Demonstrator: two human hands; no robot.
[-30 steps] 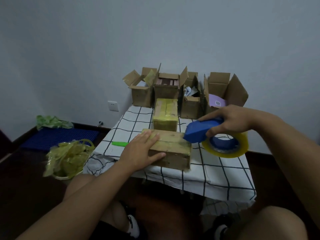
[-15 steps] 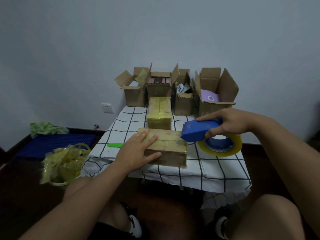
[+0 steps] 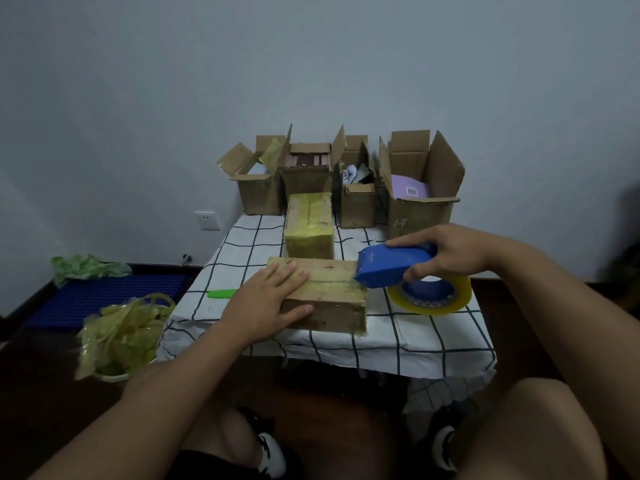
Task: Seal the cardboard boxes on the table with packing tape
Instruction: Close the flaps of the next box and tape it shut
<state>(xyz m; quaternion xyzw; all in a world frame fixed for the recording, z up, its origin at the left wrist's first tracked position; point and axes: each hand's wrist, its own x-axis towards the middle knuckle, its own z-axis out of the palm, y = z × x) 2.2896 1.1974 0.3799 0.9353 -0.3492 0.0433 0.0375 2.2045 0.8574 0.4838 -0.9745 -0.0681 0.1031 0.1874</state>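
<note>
Pressing flat on the near box (image 3: 325, 292), the left hand (image 3: 266, 303) stays put; the right hand (image 3: 446, 251), at 3 o'clock, still grips the blue tape dispenser (image 3: 394, 268), nose unmoved at the box's edge.

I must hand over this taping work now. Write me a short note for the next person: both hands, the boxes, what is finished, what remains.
Left hand: flat on the near box, steadying it.
Right hand: grips the blue tape dispenser, its nose at the box's right end.
Done: the box behind is wrapped in tape; the near box carries tape along its top.
Left: finish this strip, then close and tape the four open boxes at the back.
</note>
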